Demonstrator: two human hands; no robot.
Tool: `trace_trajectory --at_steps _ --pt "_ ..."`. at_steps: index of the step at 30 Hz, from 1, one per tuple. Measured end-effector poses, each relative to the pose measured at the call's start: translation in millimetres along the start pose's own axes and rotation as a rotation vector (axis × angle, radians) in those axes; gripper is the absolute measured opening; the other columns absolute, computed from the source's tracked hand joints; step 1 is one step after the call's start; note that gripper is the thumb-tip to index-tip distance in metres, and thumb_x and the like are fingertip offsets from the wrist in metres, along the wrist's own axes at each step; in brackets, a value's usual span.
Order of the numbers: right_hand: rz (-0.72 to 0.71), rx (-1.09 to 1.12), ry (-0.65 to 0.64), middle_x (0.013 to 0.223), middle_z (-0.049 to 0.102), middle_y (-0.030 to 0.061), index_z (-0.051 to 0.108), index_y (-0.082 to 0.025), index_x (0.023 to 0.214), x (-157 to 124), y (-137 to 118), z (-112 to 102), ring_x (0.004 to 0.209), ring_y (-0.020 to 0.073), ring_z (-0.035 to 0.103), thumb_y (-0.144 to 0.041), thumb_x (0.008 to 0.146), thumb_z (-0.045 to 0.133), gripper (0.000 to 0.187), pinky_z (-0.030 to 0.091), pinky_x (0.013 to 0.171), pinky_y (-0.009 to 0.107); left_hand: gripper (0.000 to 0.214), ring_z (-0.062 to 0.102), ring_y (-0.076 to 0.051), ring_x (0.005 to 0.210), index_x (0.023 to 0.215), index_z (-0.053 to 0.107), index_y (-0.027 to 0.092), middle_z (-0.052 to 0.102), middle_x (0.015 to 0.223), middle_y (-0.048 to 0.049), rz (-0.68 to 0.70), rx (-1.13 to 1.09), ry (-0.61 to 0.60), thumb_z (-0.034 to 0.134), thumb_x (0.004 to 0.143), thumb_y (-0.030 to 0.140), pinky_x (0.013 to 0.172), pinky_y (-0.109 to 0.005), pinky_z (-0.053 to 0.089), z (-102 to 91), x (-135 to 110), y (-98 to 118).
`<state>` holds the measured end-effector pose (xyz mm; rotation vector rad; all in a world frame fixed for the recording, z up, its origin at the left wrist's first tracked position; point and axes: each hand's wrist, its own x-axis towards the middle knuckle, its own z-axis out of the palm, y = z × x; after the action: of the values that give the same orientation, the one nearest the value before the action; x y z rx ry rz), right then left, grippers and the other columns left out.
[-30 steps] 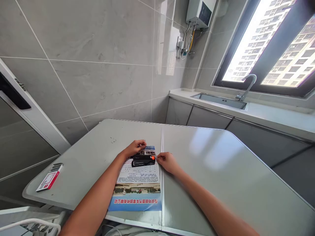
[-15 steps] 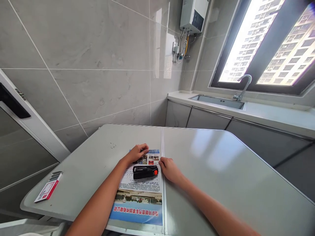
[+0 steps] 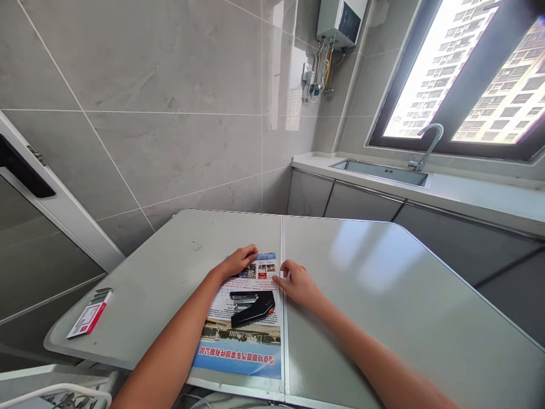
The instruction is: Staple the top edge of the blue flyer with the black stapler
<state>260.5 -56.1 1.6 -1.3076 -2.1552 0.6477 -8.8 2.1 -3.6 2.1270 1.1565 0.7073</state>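
While my left hand (image 3: 240,261) curls over the upper left of a blue-and-white printed paper sheet (image 3: 238,367) on the pale grey bench (image 3: 409,284), that sheet, under an angular black stapler (image 3: 258,311), should feel light and floppy, best held by its margins. My right hand (image 3: 299,285) has thumb and forefinger apart by its right edge; my left hides some paper, so I cannot tell whether it pinches.

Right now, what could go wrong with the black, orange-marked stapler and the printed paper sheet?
The stapler lies unheld on the printed sheet; if that shifts, the stapler may slide. The bare left hand overlaps the sheet's far end, so pulling there might crease it.
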Motion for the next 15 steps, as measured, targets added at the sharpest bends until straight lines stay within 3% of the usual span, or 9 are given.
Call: trace_trajectory --at_steps 5,15 --pt "-0.042 0.024 -0.191 0.084 0.065 0.0024 0.065 -0.019 0.076 1.2 4.9 3.9 0.075 0.0148 0.055 -0.032 0.088 0.066 0.018 0.039 0.069 0.026 0.031 0.046 -0.014 0.074 0.092 0.054 0.019 0.054 0.082 0.0018 0.009 -0.087 -0.027 0.048 0.101 0.048 0.070 -0.026 0.039 -6.3 -2.5 -3.6" --pt "-0.098 0.099 -0.297 0.080 0.059 0.0000 0.052 -0.018 0.066 1.8 4.4 4.5 0.069 0.0115 0.048 -0.020 0.091 0.055 0.026 0.036 0.066 0.024 0.035 0.047 -0.014 0.073 0.091 0.054 0.019 0.054 0.081 0.0019 -0.012 -0.129 0.009 0.050 0.099 0.053 0.070 -0.026 0.040 -7.8 -2.2 -3.4"
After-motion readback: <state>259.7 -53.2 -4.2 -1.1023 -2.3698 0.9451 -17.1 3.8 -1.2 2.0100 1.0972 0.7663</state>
